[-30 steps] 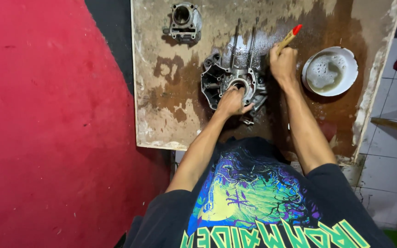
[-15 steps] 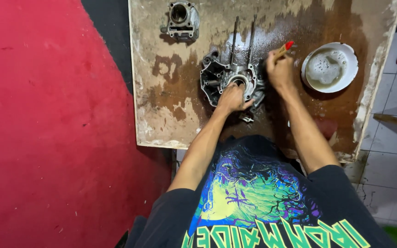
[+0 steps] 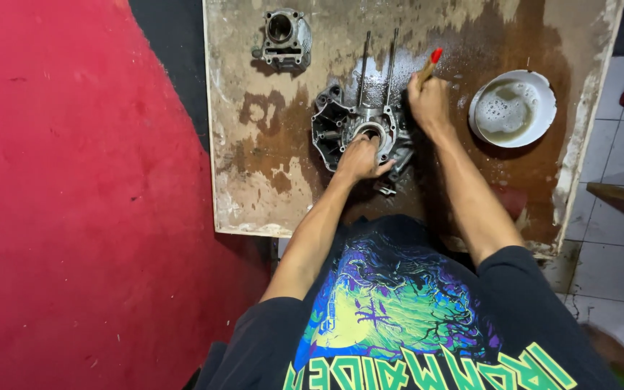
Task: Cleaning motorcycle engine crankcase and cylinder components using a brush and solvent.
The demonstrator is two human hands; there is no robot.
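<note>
A grey metal engine crankcase half (image 3: 359, 130) is lying flat just above the centre of the frame, its open side facing up, showing a round bore and dark, grimy cavities. Two long thin studs (image 3: 377, 68) are sticking out from it toward the top of the frame, side by side. Soapy foam is glistening around the studs. A small brush with a pale handle and red tip (image 3: 431, 63) is standing tilted just right of the studs, its red end pointing to the upper right, its bristle end hidden.
</note>
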